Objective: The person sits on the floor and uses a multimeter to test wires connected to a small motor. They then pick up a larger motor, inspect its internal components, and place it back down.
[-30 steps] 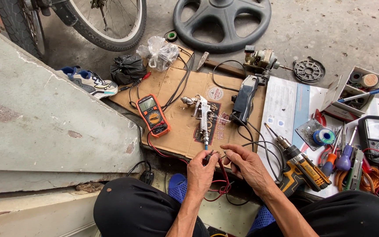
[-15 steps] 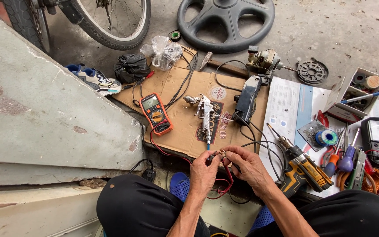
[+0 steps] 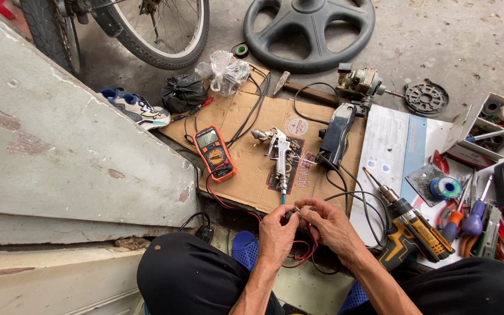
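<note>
1. You are sitting at the near edge of the cardboard sheet, knees at six o'clock. It is carrying most of the loose gear, so a tug on any lead could be dragging things across it.
2. The black steering wheel at twelve o'clock and the bicycle wheel at eleven are lying well apart from your hands and are not crowding you.
3. The yellow cordless drill at three o'clock is lying just beside your right forearm, bit pointing up-left; an elbow swing could be knocking it.
4. The black power tool at one o'clock is trailing black cables toward your hands, and those could be snagging your fingers.
5. The orange multimeter at eleven o'clock is feeding red leads that are looping under your hands; pulling them taut could be flipping the meter.
6. The silver spray gun at twelve o'clock is pointing at your fingers, close by.
7. Your left hand is curling nearly closed, pinching a small part between the fingertips; what it is, I cannot tell.
8. Your right hand is likewise pinching in, fingertips meeting the left's on that same small part. A slip here could be dropping it among the wires.
</note>
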